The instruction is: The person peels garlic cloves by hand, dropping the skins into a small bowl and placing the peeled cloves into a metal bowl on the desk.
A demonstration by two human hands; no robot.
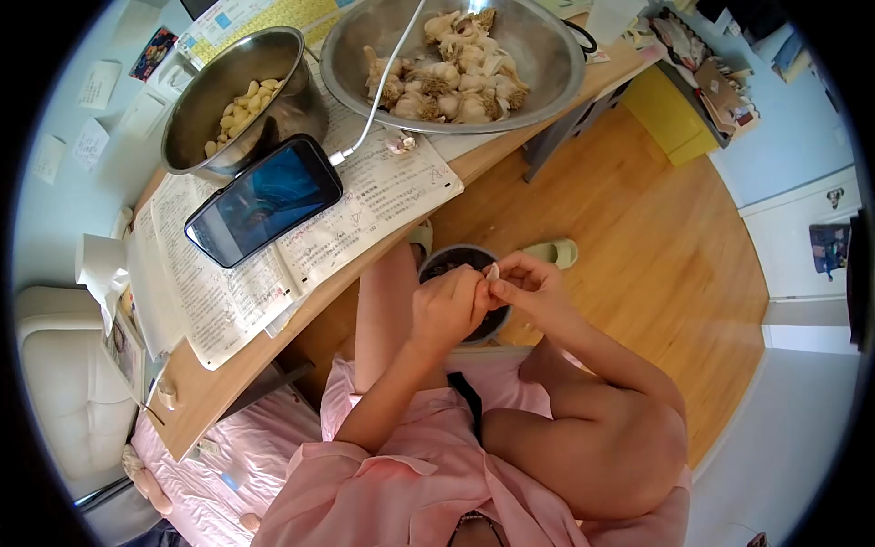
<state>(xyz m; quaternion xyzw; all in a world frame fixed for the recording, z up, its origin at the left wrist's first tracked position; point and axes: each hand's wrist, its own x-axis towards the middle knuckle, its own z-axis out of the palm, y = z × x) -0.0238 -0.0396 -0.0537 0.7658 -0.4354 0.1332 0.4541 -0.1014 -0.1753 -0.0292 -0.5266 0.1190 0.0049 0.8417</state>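
Over a dark bin (497, 321) on the floor, my two hands meet at a small whitish garlic clove (493, 272). My left hand (448, 308) has its fingers curled closed at the clove's near side. Thumb and fingers of my right hand (530, 287) pinch the clove from the other side. On the desk, a wide metal basin (547, 68) holds several garlic bulbs (451, 77). Beside it, a deeper metal pot (296, 114) contains peeled garlic cloves (241, 114). A loose bit of garlic (399, 142) lies near the basin's edge.
A phone (264, 199) with a lit screen and a white charging cable (374, 109) leans against the pot. Open printed pages (365, 205) lie beneath it on the wooden desk (205, 401). A slipper (556, 252) is on the floor beyond the bin. A yellow box (665, 114) stands farther right.
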